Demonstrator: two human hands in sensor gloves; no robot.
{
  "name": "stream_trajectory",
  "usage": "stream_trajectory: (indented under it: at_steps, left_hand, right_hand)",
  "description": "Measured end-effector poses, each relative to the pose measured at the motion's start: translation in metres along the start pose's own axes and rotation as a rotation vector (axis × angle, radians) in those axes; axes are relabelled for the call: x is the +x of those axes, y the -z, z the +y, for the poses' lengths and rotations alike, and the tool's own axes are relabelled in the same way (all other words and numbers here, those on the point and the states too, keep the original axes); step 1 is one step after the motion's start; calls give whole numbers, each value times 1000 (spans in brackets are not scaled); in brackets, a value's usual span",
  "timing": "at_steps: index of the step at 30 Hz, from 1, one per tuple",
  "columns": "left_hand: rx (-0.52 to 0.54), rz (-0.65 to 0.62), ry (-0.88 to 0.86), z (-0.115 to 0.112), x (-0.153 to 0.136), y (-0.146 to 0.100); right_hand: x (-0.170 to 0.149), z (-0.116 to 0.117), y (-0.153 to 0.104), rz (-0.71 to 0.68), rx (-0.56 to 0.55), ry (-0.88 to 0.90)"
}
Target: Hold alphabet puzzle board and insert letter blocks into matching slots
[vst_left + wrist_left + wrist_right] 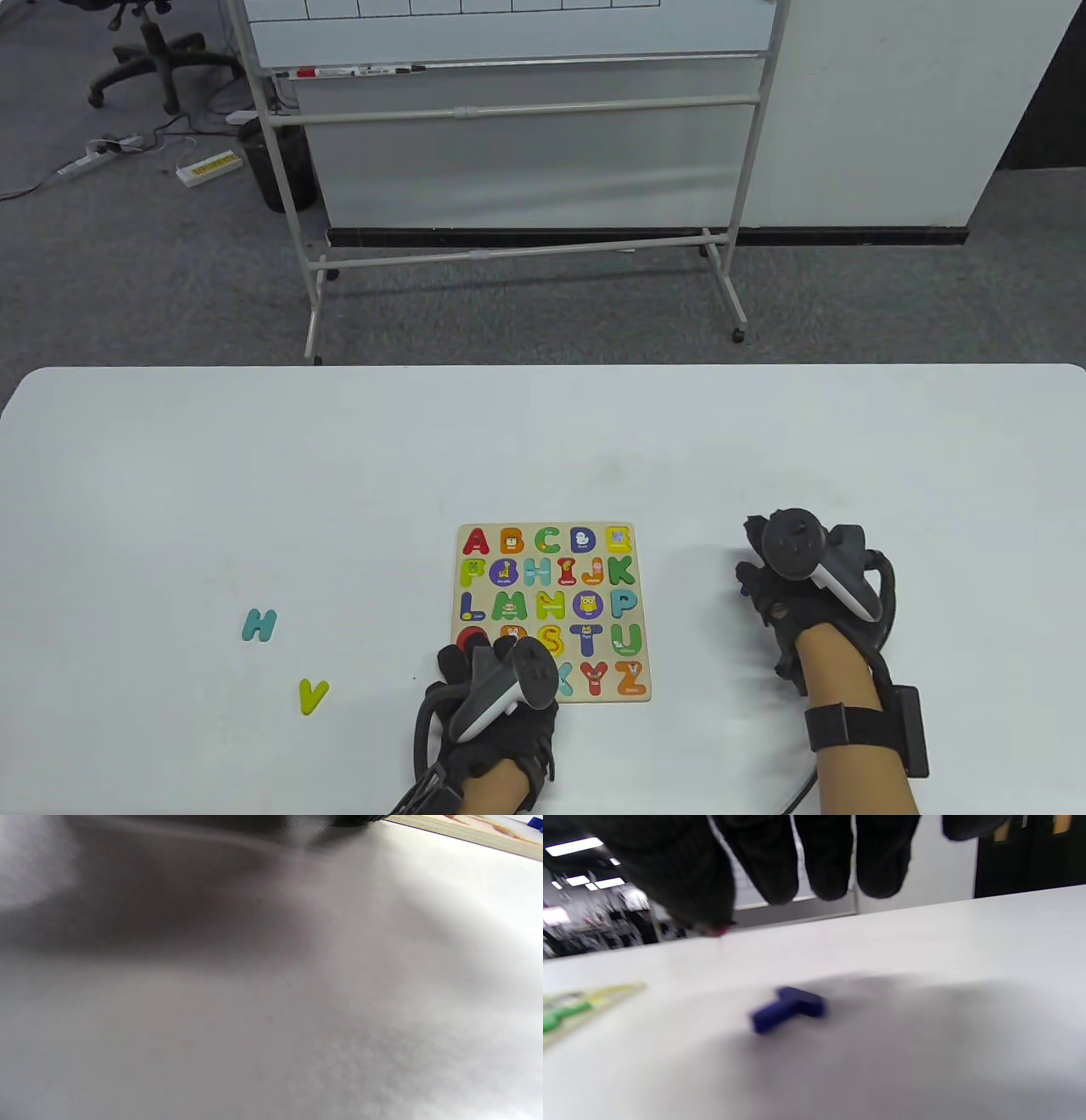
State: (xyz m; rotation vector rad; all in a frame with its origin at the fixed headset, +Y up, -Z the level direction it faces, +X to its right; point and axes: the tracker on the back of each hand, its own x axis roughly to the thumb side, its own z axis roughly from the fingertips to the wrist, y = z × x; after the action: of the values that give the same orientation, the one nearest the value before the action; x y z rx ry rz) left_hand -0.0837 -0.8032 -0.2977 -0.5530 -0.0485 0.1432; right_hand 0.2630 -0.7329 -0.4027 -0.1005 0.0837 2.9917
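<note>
Table view: the alphabet puzzle board (555, 611) lies near the table's (339, 475) front edge, its 7 o'clock corner hidden under the left hand (496, 692), finger spread unreadable. At 3 o'clock, the right hand (802, 594) hovers, fingers (827, 866) apart, over a blurred blue letter block (789, 1007).

The square wooden alphabet puzzle board (556, 611) lies flat on the table, most slots filled with colourful letters. A teal H block (260, 625) and a yellow-green V block (313, 696) lie loose well to its left. A dark blue T-shaped block (789, 1008) lies flat to its right.
</note>
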Motion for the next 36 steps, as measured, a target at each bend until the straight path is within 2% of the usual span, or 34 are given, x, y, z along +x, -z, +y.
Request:
stream_trajectory:
  at_steps: [3, 8, 16, 21, 24, 36]
  left_hand:
    - [0, -1, -3, 0, 0, 0]
    - [1, 0, -1, 0, 0, 0]
    - [2, 2, 4, 0, 0, 0]
    - [2, 1, 4, 0, 0, 0]
    - [2, 1, 4, 0, 0, 0]
    - [3, -1, 2, 0, 0, 0]
  right_hand:
    - [-19, 2, -7, 93, 28, -83]
    - [-43, 9, -13, 226, 130, -100]
    - [-60, 20, -19, 373, 162, -219]
    - [-67, 22, -21, 431, 206, -212]
    - [-69, 23, -23, 437, 191, -148]
    - [-66, 18, -23, 394, 59, -141]
